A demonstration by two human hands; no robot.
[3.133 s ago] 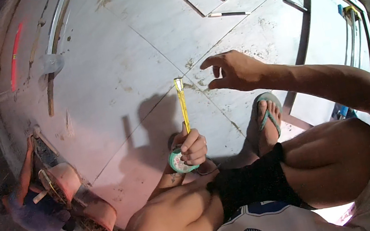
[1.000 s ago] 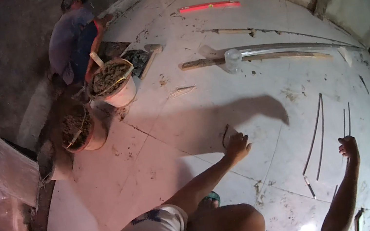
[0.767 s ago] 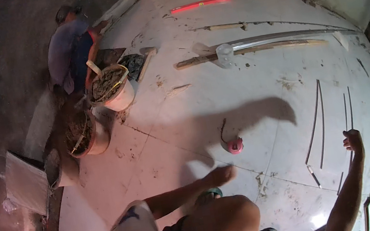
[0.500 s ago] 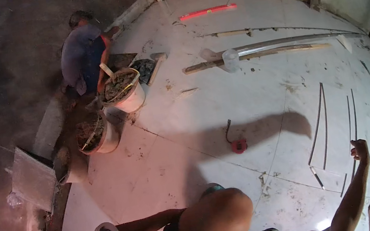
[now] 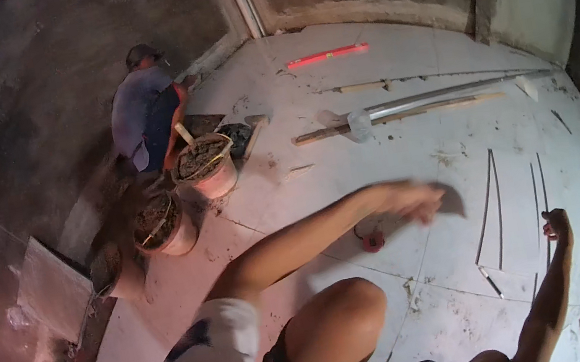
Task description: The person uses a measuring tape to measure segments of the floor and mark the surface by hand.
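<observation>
My left hand [image 5: 414, 202] reaches out over the tiled floor, its fingers smeared by motion. Just behind its wrist, a red tape measure [image 5: 373, 242] lies on the tiles, partly in the forearm's shadow. To the right, my right hand [image 5: 557, 224] is curled closed beside a long thin dark strip [image 5: 541, 177]; whether the fingers grip that strip cannot be made out. Between the hands lie two more thin strips [image 5: 485, 208] that meet at their far ends. A pen-like black and white stick [image 5: 492, 282] rests near their lower ends.
Another person [image 5: 146, 113] squats at the far left by the wall. Buckets of mortar [image 5: 216, 182] and a loose tile [image 5: 53, 289] line the floor's left edge. A red spirit level [image 5: 328, 56], long bars [image 5: 439, 102] and a clear plastic cup [image 5: 360, 125] lie farther back.
My left arm has swung up from beside my knee and now stretches over the floor past the tape measure. My right hand stays by the strips, slightly farther forward. The view has tilted up.
</observation>
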